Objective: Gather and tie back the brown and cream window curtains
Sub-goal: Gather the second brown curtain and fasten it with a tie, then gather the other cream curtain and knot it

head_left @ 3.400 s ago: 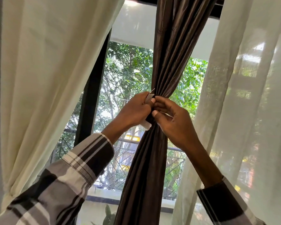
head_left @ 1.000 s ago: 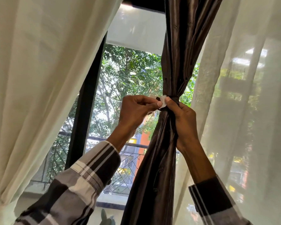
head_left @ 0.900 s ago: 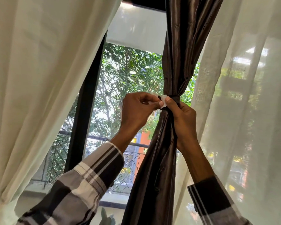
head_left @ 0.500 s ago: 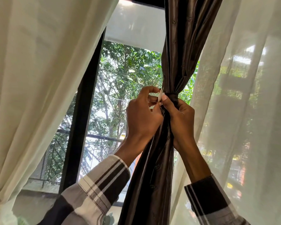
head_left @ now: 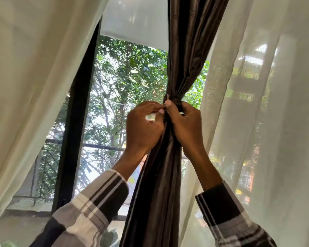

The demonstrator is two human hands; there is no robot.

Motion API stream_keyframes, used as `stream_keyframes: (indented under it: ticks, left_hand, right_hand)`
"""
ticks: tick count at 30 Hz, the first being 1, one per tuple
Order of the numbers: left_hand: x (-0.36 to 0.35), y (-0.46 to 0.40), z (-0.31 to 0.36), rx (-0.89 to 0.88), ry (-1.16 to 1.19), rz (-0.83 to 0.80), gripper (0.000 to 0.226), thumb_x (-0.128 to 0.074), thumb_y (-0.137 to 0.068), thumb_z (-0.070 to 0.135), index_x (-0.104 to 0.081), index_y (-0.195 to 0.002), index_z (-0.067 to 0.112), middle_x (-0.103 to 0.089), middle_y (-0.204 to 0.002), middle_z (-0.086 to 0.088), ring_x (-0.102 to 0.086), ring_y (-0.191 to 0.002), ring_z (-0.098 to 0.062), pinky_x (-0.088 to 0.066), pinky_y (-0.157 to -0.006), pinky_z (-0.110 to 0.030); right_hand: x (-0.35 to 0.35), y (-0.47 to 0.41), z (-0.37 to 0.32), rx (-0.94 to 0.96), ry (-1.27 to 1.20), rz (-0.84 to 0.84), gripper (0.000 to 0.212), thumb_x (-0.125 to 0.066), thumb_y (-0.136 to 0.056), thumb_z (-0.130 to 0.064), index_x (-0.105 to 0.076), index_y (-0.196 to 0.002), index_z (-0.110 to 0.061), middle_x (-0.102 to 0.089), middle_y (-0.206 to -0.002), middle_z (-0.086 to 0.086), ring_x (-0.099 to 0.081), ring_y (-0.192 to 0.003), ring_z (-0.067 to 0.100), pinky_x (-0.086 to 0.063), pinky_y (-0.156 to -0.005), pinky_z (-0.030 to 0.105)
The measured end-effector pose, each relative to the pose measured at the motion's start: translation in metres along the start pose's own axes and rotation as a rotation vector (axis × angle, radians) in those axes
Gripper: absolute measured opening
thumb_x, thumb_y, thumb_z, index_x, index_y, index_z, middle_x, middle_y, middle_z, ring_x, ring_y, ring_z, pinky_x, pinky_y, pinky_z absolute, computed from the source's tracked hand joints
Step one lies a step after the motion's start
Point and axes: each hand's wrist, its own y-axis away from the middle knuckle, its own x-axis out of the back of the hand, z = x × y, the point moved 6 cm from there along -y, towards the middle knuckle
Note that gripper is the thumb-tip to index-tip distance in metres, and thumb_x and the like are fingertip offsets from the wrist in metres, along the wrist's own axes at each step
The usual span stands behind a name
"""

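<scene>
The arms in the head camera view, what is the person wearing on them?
Both arms wear long sleeves of a plaid shirt, checked in black, grey and white with thin dark stripes. The left sleeve shows mostly pale blocks, the right sleeve mostly black. The left hand and right hand are bare: no gloves, rings or watch visible.

Both hands [head_left: 165, 125] at brown curtain's [head_left: 169, 175] cinched waist.

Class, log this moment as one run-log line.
brown curtain: bunched | left hand: pinches white tie | right hand: grips bunch

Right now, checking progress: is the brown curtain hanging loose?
No, the brown curtain is cinched at a band where both hands grip it.
</scene>
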Motion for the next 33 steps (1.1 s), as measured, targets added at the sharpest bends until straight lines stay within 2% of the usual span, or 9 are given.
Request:
stream_keyframes:
  ticks: [3, 6, 11, 15, 19, 23, 26, 28, 33]
  left_hand:
    - [0.007, -0.009, -0.004, 0.061, 0.001, 0.083, 0.013, -0.064, -0.087, 0.011, -0.075, -0.093, 0.015, -0.073, -0.090, 0.003, -0.068, -0.079, -0.005, -0.055, -0.076, -0.020]
    - [0.014, -0.015, -0.004, 0.087, 0.065, 0.185, 0.014, -0.063, -0.090, 0.014, -0.073, -0.100, 0.016, -0.072, -0.094, 0.003, -0.067, -0.079, -0.003, -0.048, -0.067, -0.009]
    - [0.011, 0.001, 0.014, -0.105, 0.103, 0.198, 0.015, -0.057, -0.093, 0.010, -0.069, -0.103, 0.010, -0.065, -0.098, 0.000, -0.063, -0.085, -0.005, -0.054, -0.072, -0.020]
    - [-0.024, 0.030, 0.033, -0.279, 0.074, 0.129, 0.015, -0.058, -0.092, 0.003, -0.069, -0.101, 0.005, -0.064, -0.098, 0.000, -0.064, -0.089, -0.016, -0.054, -0.078, -0.034]
    - [-0.067, 0.041, 0.048, -0.400, -0.017, 0.012, 0.013, -0.063, -0.090, 0.006, -0.073, -0.099, 0.005, -0.070, -0.097, -0.007, -0.066, -0.090, -0.020, -0.052, -0.081, -0.029]
    - [-0.119, 0.031, 0.037, -0.242, -0.147, -0.071, 0.034, -0.069, -0.085, 0.041, -0.071, -0.103, 0.013, -0.068, -0.098, 0.000, -0.066, -0.083, -0.014, -0.055, -0.074, -0.035]
    - [-0.161, 0.028, 0.018, -0.048, -0.342, -0.196, 0.066, -0.070, -0.077, 0.058, -0.057, -0.127, 0.018, -0.062, -0.121, 0.000, -0.064, -0.101, -0.018, -0.052, -0.088, -0.036]
    - [-0.175, 0.029, 0.011, -0.017, -0.430, -0.191, 0.061, -0.069, -0.079, 0.040, -0.054, -0.132, 0.016, -0.061, -0.125, -0.004, -0.064, -0.105, -0.025, -0.050, -0.090, -0.037]
    - [-0.171, 0.037, 0.013, -0.058, -0.458, -0.004, 0.040, -0.058, -0.081, 0.005, -0.067, -0.116, 0.021, -0.074, -0.092, -0.004, -0.069, -0.078, -0.024, -0.043, -0.066, -0.021]
  right_hand:
    - [0.005, 0.009, -0.002, 0.044, 0.237, -0.082, 0.031, -0.057, -0.090, -0.054, -0.070, -0.105, -0.031, -0.073, -0.100, -0.012, -0.068, -0.087, 0.004, -0.055, -0.084, 0.037]
    - [0.033, 0.025, -0.003, 0.094, 0.300, 0.001, 0.034, -0.061, -0.089, -0.054, -0.070, -0.109, -0.028, -0.070, -0.102, -0.017, -0.067, -0.086, -0.004, -0.056, -0.078, 0.027]
    - [0.081, 0.056, -0.002, 0.189, 0.323, 0.111, 0.014, -0.067, -0.091, -0.031, -0.074, -0.097, -0.021, -0.071, -0.089, -0.015, -0.067, -0.079, -0.003, -0.050, -0.063, 0.009]
    - [0.114, 0.064, 0.003, 0.240, 0.434, 0.150, 0.017, -0.064, -0.090, -0.031, -0.074, -0.093, -0.018, -0.073, -0.087, -0.011, -0.068, -0.073, 0.000, -0.054, -0.060, 0.017]
    - [0.153, 0.056, 0.013, 0.293, 0.437, 0.242, 0.008, -0.069, -0.089, -0.018, -0.076, -0.091, -0.014, -0.074, -0.083, -0.006, -0.068, -0.071, 0.005, -0.054, -0.059, 0.017]
    - [0.187, 0.040, 0.041, 0.258, 0.373, 0.269, 0.005, -0.072, -0.088, -0.015, -0.076, -0.090, -0.016, -0.073, -0.081, -0.008, -0.068, -0.072, 0.003, -0.051, -0.061, 0.010]
    - [0.205, 0.029, 0.063, 0.258, 0.381, 0.254, 0.004, -0.071, -0.088, -0.019, -0.075, -0.090, -0.018, -0.072, -0.082, -0.011, -0.068, -0.070, 0.002, -0.055, -0.062, 0.016]
    - [0.215, 0.023, 0.075, 0.249, 0.364, 0.265, 0.007, -0.072, -0.088, -0.025, -0.074, -0.091, -0.019, -0.071, -0.084, -0.011, -0.068, -0.070, 0.003, -0.057, -0.062, 0.025]
    - [0.229, -0.001, 0.102, 0.172, 0.323, 0.295, 0.050, -0.076, -0.081, -0.047, -0.060, -0.120, -0.021, -0.062, -0.117, -0.010, -0.064, -0.093, 0.006, -0.059, -0.069, 0.036]
